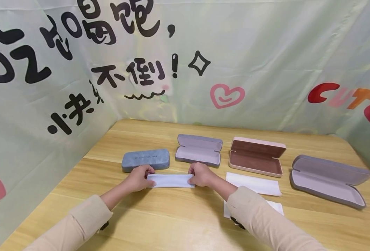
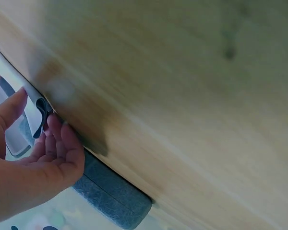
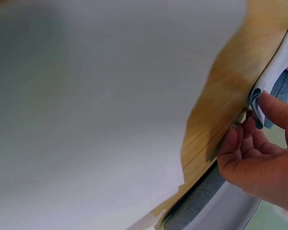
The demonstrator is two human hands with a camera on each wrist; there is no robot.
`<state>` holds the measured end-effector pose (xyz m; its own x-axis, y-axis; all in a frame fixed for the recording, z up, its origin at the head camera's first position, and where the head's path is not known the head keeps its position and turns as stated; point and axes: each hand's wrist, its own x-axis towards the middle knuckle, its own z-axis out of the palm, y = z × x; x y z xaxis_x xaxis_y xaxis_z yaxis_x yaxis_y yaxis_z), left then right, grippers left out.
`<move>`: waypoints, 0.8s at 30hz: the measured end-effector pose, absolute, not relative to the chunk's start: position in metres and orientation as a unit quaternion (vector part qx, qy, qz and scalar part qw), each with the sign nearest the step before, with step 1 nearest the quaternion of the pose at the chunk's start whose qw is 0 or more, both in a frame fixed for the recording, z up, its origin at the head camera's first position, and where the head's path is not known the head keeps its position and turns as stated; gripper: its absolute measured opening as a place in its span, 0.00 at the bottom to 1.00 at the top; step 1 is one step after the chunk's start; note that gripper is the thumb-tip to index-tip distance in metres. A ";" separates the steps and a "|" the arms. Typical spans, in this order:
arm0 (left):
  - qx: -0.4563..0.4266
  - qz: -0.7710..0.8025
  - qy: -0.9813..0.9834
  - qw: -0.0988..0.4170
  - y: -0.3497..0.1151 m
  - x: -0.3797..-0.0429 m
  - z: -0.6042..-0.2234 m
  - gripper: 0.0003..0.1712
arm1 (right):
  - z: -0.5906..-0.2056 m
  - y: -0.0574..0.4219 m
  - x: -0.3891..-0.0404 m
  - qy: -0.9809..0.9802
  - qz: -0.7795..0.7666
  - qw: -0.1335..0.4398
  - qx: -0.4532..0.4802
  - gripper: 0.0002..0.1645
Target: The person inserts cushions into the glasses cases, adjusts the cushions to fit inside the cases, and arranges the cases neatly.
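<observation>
A pale blue cloth point(image 1: 171, 180), folded into a narrow strip, lies on the table between the two hands. My left hand point(image 1: 139, 178) holds its left end, the thumb on the near side and curled fingers at the far side. At the right end my right hand point(image 1: 201, 174) grips the strip in the same manner. The wrist views show the cloth's end point(image 2: 42, 109) rolled in layers between thumb and fingers. Just behind my left hand is a closed blue glasses case point(image 1: 147, 159). An open grey-violet glasses case point(image 1: 199, 151) stands beyond my right hand.
Right of these stand an open pink case with brown lining point(image 1: 256, 157) and a larger open grey case point(image 1: 329, 183). Two white folded cloths point(image 1: 252, 184) lie by the right forearm, the nearer partly hidden under the sleeve point(image 1: 257, 212). Printed fabric point(image 1: 266, 62) hangs behind the table.
</observation>
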<state>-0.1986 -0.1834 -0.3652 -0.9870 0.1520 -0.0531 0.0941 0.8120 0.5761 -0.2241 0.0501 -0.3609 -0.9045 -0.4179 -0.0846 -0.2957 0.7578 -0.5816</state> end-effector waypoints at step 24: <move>0.068 0.449 0.885 0.103 -0.185 -0.202 -0.367 0.09 | -0.356 0.080 -0.225 0.896 -0.359 0.118 -0.234 0.05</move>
